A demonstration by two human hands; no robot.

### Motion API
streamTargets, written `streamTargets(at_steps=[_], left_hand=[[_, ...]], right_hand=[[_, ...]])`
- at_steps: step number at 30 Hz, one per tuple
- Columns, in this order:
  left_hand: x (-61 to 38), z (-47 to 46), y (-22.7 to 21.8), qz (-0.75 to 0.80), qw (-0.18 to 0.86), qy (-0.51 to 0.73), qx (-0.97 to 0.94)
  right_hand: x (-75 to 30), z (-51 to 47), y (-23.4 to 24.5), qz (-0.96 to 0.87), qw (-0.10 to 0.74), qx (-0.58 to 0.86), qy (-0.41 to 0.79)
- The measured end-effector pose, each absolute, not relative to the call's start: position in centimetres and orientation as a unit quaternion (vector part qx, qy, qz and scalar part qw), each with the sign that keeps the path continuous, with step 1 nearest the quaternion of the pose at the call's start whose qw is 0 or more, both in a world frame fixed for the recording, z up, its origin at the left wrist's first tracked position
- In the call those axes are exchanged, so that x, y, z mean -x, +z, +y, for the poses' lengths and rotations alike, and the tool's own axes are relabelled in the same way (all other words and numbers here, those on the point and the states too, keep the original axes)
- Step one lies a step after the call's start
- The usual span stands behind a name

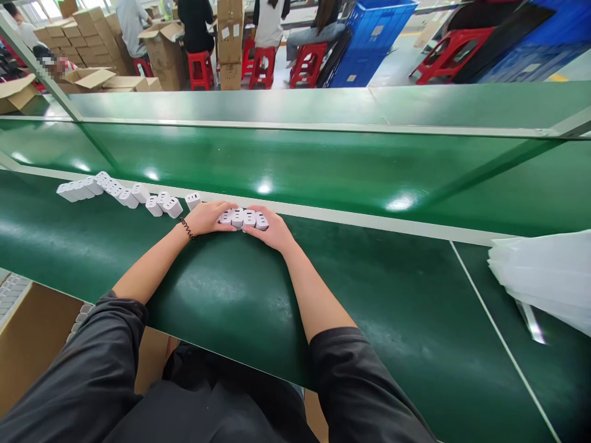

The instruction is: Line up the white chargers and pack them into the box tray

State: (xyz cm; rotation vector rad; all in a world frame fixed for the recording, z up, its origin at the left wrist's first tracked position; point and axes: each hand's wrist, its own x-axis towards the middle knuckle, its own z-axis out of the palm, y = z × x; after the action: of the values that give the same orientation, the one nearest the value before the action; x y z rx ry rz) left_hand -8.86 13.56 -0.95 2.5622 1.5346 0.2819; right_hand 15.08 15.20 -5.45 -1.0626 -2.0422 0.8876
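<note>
Several white USB chargers (pixel 243 219) stand side by side in a short row on the green bench, their port faces turned up. My left hand (pixel 209 218) grips the row's left end, thumb on the near side and fingers on the far side. At the right end my right hand (pixel 271 229) is closed round the chargers in the same way. Just beyond my left hand stands a single white charger (pixel 192 200). More white chargers (pixel 124 195) form an uneven line toward the left, some slightly tilted.
A pale rail (pixel 351 219) runs behind the chargers, with a green conveyor belt (pixel 305 160) beyond. White plastic bags (pixel 545 271) lie at the right. A cardboard box (pixel 39 338) with white items is below the bench at left. Across the belt, people sit on red stools (pixel 263 66).
</note>
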Motion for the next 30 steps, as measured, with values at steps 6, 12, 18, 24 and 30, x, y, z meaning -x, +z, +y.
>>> streamTargets(at_steps=[6, 12, 18, 24, 30], left_hand=[[13.0, 9.5, -0.9, 0.474, 0.072, 0.097, -0.872], [18.2, 4.0, -0.1, 0.512, 0.113, 0.095, -0.846], [19.4, -0.5, 0.7, 0.542, 0.066, 0.097, -0.832], [17.7, -3.9, -1.5, 0.593, -0.002, 0.162, -0.789], [18.2, -3.3, -2.5, 0.621, -0.038, 0.177, -0.763]], right_hand=[[-12.8, 13.3, -4.3, -0.859, 0.252, 0.326, 0.303], [-8.2, 8.1, -3.3, -0.889, 0.180, 0.297, 0.299], [-6.9, 5.3, -2.5, -0.882, 0.109, 0.262, 0.376], [-6.4, 4.6, -2.2, -0.855, 0.110, 0.308, 0.402], [-5.4, 3.8, -3.9, -0.804, 0.201, 0.266, 0.492]])
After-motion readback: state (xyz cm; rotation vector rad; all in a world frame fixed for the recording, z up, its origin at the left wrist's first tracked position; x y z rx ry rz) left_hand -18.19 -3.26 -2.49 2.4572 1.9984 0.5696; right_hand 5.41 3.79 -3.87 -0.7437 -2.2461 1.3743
